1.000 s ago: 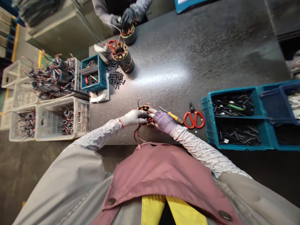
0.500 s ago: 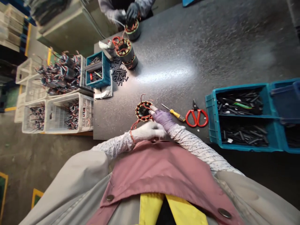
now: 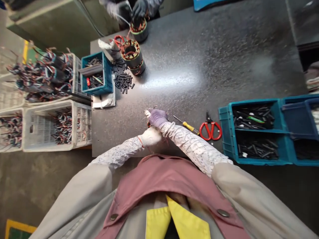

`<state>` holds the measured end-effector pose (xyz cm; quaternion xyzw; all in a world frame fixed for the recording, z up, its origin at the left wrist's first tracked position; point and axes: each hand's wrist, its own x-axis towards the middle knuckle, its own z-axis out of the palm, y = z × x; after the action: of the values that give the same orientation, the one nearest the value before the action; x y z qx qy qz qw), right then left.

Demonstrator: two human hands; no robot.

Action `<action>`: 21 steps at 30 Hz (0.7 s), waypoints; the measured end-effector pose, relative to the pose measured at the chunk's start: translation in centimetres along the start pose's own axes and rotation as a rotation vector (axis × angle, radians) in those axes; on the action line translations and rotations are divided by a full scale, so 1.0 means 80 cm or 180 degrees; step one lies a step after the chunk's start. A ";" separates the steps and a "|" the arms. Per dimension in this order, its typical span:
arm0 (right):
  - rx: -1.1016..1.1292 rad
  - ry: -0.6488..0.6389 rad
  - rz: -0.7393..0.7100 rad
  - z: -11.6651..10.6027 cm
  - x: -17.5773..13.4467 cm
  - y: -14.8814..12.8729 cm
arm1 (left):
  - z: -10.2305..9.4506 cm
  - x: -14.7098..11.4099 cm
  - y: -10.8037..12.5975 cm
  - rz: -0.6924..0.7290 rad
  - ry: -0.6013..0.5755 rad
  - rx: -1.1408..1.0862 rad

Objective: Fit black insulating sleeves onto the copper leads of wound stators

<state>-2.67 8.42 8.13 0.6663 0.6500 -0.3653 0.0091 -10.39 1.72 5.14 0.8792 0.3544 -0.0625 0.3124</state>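
A small motor stator [image 3: 149, 125] with wound coils and red wires stands on the bench before me, mostly covered by my hands. Across its top lies my right hand [image 3: 158, 118] in a purple glove with bare-looking fingertips, its fingers curled over the stator. My left hand [image 3: 150, 136], in a white knitted glove, closes around the near side, its fingers partly hidden. To the right of my hands lie a yellow-handled screwdriver [image 3: 188, 126] and red-handled cutters [image 3: 210, 130].
Blue bins [image 3: 225, 132] of black tubes stand at right. At left are a small blue box [image 3: 108, 74], loose black sleeves [image 3: 124, 83] and white crates [image 3: 50, 146] of wired parts. Stacked stators [image 3: 136, 61] stand farther back, near a co-worker's gloved hands [image 3: 139, 9].
My right hand has moved from the stator's right side over its top, covering it. My left hand has shifted from in front of my apron to the stator. The view has swung slightly.
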 end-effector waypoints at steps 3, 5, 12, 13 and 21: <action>0.0664 0.0391 -0.0336 -0.013 -0.031 0.041 | -0.017 -0.010 -0.016 -0.0036 -0.0058 -0.0189; 0.0880 0.0969 -0.0471 -0.017 -0.066 0.086 | -0.037 -0.020 -0.039 0.0155 0.0026 -0.0608; -0.0589 0.1079 0.0238 0.022 -0.111 0.124 | -0.092 -0.012 -0.155 -0.0629 0.1384 -0.2393; -0.0840 0.0959 0.0324 0.027 -0.105 0.114 | -0.092 -0.002 -0.168 -0.0746 0.1350 -0.1950; -0.1235 0.0916 0.1149 0.056 -0.064 0.077 | -0.080 0.051 -0.206 -0.1047 0.0567 -0.0290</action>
<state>1.13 0.90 4.57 0.8018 0.5734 -0.1286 0.1088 -19.02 17.04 0.54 0.7963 0.5221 -0.0185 0.3048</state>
